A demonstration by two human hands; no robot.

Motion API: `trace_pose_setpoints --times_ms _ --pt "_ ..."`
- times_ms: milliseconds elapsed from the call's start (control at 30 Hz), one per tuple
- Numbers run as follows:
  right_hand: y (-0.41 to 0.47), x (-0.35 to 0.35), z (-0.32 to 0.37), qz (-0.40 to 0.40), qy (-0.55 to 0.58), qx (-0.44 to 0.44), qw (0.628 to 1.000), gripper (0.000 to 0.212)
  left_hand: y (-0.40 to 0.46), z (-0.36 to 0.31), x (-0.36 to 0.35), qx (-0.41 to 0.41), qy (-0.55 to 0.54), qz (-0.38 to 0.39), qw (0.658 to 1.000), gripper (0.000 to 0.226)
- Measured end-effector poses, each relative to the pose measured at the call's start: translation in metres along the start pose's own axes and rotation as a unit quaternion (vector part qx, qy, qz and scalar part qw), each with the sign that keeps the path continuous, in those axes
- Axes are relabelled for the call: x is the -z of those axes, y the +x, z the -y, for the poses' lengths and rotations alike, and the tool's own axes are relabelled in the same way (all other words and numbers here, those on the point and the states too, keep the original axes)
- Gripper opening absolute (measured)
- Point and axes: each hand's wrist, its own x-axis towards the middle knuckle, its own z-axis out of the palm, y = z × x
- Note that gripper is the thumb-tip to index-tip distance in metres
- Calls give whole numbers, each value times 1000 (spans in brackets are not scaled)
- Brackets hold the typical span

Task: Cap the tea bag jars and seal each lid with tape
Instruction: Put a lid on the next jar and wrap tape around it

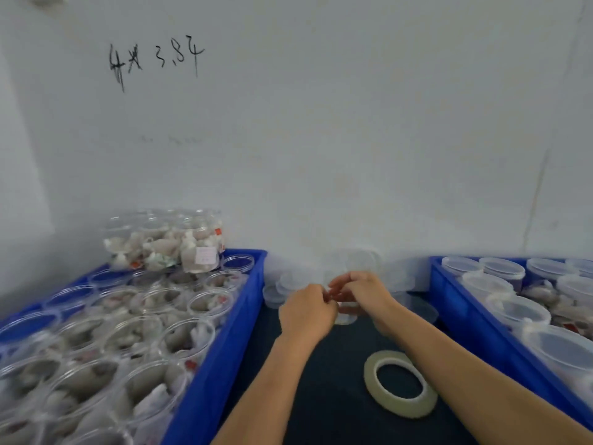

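Observation:
My left hand [306, 308] and my right hand [359, 290] meet over a small clear plastic lid [346, 313] at the far end of the dark work surface. Both sets of fingers curl around it; blur hides the exact hold. A roll of clear tape [399, 383] lies flat on the dark surface nearer to me, under my right forearm. More loose clear lids [285, 285] are piled against the wall behind my hands. Open jars with tea bags [179, 342] fill the blue crate on the left. Capped jars [513, 311] stand in the blue crate on the right.
The left blue crate [224, 358] and the right blue crate [475, 326] flank a narrow dark strip. A second layer of filled jars [167, 242] is stacked at the left crate's far end. A white wall with handwritten marks rises right behind everything.

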Motion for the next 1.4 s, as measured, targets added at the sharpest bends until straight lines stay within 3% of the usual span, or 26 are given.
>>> trace_pose_setpoints --times_ms 200,333,467,533,600,767,967,1133,1267,1400 --pt "-11 -70 9 50 5 -7 999 29 -8 46 48 106 -6 -26 994 26" --pt "0 -105 18 78 21 -6 997 27 12 78 80 146 -109 -75 980 20" --pt "27 -135 27 75 66 -10 995 23 51 112 107 212 -315 -142 914 13" --pt "45 -148 31 77 85 -11 993 22 71 132 115 252 -359 -171 882 7" --pt "64 -160 39 83 100 -10 992 26 86 151 120 288 -380 -178 861 25" --pt "104 -191 55 103 109 -23 988 39 119 193 124 313 -319 -174 877 63" --pt "134 -228 56 132 109 -11 985 49 141 212 103 304 -259 -191 896 63" --pt "140 -249 53 139 116 -7 983 59 142 224 89 262 -297 -216 893 79" --pt "129 -243 53 164 88 17 982 53 136 217 92 211 -303 -233 900 88" --pt "116 -212 63 103 66 84 989 31 136 180 101 149 -280 -241 917 88"
